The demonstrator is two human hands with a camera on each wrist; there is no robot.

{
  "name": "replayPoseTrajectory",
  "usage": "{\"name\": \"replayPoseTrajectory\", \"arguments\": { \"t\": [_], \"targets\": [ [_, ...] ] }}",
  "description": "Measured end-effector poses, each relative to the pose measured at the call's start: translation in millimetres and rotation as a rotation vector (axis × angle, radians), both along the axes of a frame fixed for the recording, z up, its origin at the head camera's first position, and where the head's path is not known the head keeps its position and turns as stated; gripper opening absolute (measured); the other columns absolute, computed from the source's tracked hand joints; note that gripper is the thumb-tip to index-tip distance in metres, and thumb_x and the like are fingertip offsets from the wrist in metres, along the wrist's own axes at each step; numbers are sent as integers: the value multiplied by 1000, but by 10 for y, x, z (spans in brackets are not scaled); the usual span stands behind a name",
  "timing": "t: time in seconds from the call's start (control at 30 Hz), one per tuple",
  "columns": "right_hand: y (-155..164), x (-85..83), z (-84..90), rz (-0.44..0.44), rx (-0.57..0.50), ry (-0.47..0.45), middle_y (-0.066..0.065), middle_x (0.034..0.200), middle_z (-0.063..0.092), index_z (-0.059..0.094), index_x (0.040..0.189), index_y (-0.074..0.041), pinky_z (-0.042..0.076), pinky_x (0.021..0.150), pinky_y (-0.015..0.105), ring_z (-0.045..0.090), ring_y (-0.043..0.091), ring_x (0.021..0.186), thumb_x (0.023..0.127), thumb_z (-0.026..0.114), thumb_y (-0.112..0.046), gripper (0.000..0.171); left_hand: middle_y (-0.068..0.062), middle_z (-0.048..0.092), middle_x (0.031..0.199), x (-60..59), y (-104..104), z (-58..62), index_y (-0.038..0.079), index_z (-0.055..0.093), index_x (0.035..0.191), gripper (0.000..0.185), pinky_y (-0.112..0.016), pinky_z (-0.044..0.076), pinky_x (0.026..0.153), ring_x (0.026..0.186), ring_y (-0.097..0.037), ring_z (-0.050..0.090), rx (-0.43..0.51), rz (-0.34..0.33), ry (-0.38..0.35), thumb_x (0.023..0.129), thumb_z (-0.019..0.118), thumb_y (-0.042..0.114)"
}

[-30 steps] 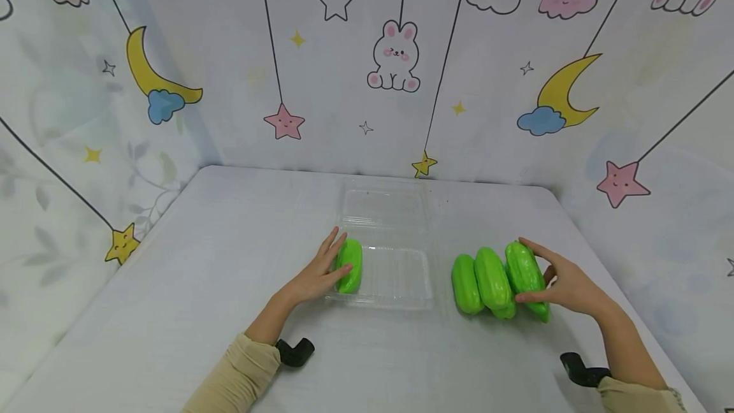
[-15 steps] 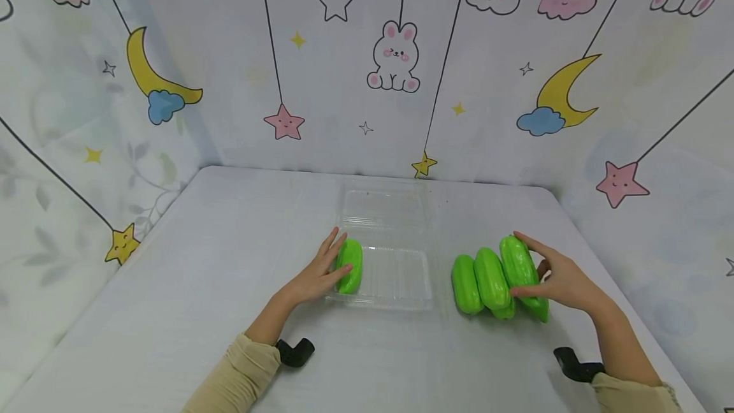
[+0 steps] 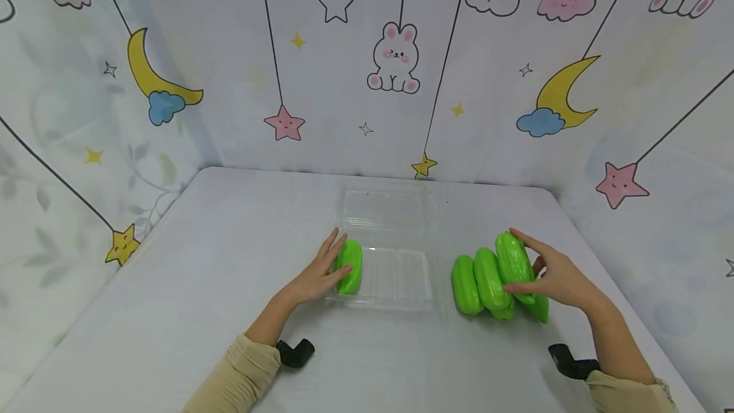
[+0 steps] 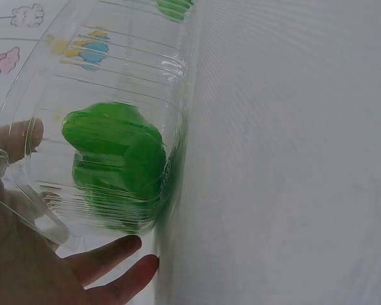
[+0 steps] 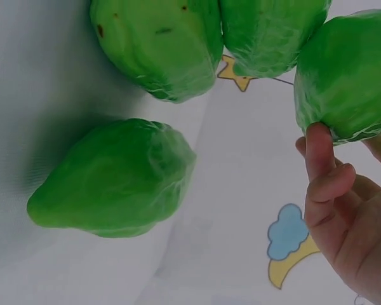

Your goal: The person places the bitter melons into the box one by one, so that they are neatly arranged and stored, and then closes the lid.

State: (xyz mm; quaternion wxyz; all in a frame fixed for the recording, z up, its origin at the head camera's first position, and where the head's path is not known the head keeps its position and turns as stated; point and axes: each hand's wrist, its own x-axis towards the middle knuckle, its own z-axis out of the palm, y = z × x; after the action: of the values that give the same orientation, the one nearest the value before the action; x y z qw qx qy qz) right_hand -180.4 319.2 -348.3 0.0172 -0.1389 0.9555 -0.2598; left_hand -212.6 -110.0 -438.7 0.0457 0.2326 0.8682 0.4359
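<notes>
Head view shows my right hand (image 3: 559, 279) pinching the top glossy green gourd (image 3: 513, 264) of a pile right of the clear tray (image 3: 401, 301) on the bench (image 3: 172, 285), while my left hand (image 3: 318, 276), fingers straight, touches another gourd (image 3: 350, 265) inside, its far end blurred through plastic.

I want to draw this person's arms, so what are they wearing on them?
Both arms have beige long sleeves: the left sleeve and the right sleeve, pushed back from the wrists. A black holder sits at the left wrist, another black holder at the right. The left hand and right hand are bare: no gloves or rings visible.
</notes>
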Motion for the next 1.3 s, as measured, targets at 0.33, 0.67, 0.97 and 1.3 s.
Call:
{"name": "replayPoseTrajectory", "arguments": {
  "t": [0.33, 0.67, 0.97, 1.3],
  "targets": [
    [-93, -26, 66, 0, 2, -18, 7, 79, 50, 22, 146, -14, 42, 51, 28, 50, 18, 69, 66, 81, -37, 103, -9, -7, 153, 4, 4, 4, 6, 11, 147, 69, -59, 17, 102, 138, -33, 2, -1, 1, -7, 95, 47, 32],
    [-170, -60, 60, 39, -4, -2, 7, 84, 48, 24, 146, -14, 41, 49, 26, 49, 16, 67, 66, 81, -38, 101, -8, -8, 153, 0, 8, -10, 7, 10, 147, 69, -59, 18, 102, 138, -33, 2, -3, 3, -8, 95, 47, 33],
    [-304, -96, 75, 60, -16, 13, 7, 91, 49, 25, 146, -13, 41, 51, 26, 49, 15, 65, 68, 80, -37, 99, -6, -7, 153, -1, 3, -5, 9, 11, 148, 68, -58, 17, 103, 138, -31, 2, -10, 4, -10, 95, 47, 34],
    [-457, -138, 68, 70, -46, 8, 12, 111, 48, 24, 146, -15, 41, 51, 27, 48, 16, 66, 68, 80, -39, 99, -7, -7, 153, 9, 2, 16, 7, 12, 147, 68, -58, 18, 103, 138, -32, 3, -12, 11, -17, 95, 47, 33]
  ]
}}
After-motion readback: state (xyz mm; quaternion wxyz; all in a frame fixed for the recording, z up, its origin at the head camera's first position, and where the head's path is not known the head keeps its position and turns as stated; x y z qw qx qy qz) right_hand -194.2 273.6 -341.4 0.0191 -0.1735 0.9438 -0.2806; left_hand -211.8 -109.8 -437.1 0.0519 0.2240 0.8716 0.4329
